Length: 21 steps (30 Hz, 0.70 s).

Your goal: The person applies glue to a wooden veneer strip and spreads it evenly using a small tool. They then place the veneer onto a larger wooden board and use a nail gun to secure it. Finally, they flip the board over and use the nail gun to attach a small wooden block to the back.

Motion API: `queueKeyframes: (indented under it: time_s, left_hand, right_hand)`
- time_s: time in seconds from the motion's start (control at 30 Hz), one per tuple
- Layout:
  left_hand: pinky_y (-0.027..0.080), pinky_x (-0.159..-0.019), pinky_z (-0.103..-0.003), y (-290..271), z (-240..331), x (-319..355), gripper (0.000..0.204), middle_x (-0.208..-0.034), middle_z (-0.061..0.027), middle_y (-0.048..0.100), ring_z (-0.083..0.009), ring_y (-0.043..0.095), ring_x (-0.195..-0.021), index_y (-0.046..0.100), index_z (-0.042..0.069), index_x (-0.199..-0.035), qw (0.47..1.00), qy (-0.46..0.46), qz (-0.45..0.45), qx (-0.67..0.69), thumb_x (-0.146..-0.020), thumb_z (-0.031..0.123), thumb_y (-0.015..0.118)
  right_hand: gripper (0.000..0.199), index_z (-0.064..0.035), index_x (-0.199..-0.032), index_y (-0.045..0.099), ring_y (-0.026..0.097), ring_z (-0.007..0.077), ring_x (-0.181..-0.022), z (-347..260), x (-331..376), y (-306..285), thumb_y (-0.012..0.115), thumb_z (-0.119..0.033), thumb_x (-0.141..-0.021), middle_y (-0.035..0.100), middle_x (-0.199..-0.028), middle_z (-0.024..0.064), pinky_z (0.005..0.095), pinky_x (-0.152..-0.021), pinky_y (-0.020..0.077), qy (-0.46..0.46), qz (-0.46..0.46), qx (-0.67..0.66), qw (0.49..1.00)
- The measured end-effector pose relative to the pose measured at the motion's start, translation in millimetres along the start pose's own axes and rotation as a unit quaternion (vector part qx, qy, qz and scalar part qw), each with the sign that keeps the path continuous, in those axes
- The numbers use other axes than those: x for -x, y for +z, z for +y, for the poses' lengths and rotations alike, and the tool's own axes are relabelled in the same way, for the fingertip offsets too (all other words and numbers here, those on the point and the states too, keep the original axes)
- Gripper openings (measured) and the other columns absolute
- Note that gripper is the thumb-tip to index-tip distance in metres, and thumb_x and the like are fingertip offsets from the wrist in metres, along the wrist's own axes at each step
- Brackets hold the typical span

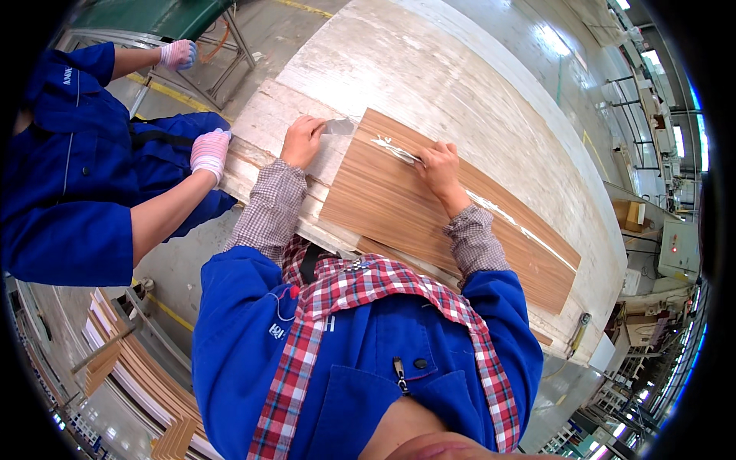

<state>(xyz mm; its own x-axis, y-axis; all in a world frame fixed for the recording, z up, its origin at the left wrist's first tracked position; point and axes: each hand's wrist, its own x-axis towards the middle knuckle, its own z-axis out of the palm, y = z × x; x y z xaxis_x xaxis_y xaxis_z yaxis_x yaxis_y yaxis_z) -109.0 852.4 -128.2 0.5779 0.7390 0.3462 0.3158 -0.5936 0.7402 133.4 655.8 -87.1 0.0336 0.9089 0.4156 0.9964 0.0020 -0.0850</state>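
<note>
A co-worker's gloved hand (208, 156) is seen near the left edge of the table (429, 73); a thin grey scraper (338, 127) is pinched by the closed fingers of the left hand (302, 141), just beside the board (391, 207); the brown board is laid flat on the table — white paste (529, 234) is streaked along it; the right hand (441, 175) is curled over that paste — what is gripped cannot be told; a slim tool (580, 333) is rested near the table's right end.

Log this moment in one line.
left hand: holds flat grey blade; right hand: at white streaks; streaks: along wood-grain panel; panel: on worktable
</note>
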Motion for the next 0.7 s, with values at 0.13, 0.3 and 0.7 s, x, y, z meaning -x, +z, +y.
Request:
queueKeyframes:
  time_s: [0.13, 0.3, 0.7]
  left_hand:
    - [0.047, -0.072, -0.034, 0.4, 0.3, 3.7, 0.015, -0.086, -0.0144, 0.063, -0.0292, 0.059, -0.08, 0.064, -0.002, -0.092, 1.0, -0.02, 0.02, 0.008, -0.08, 0.006, 0.058]
    - [0.048, -0.066, -0.029, 2.4, 12.9, 10.1, 0.017, -0.087, -0.0136, 0.064, -0.023, 0.061, -0.073, 0.064, -0.002, -0.095, 0.996, -0.065, 0.045, 0.04, -0.082, 0.008, 0.059]
    - [0.047, -0.066, -0.027, 11.0, 17.5, 26.2, 0.02, -0.083, -0.013, 0.065, -0.0196, 0.06, -0.07, 0.065, -0.002, -0.095, 0.967, -0.188, 0.101, 0.137, -0.084, 0.014, 0.06]
  right_hand:
    - [0.01, -0.015, -0.071, 0.063, 0.052, 0.0165, -0.069, -0.5, 2.4, 5.2, 0.07, -0.014, -0.064, 0.061, -0.064, -0.0017, 0.0319, -0.069, 0.0368, 0.024, 0.021, -0.015, 0.999]
    - [0.008, -0.015, -0.072, 0.065, 0.053, 0.0175, -0.069, -8.8, -3.4, 12.3, 0.069, -0.014, -0.065, 0.06, -0.063, -0.0012, 0.033, -0.07, 0.0368, 0.05, 0.078, -0.046, 0.995]
    - [0.008, -0.0153, -0.074, 0.067, 0.052, 0.0161, -0.064, -34.9, -21.7, 6.3, 0.07, -0.013, -0.067, 0.063, -0.067, -0.0022, 0.0311, -0.065, 0.0349, 0.049, 0.13, -0.077, 0.987]
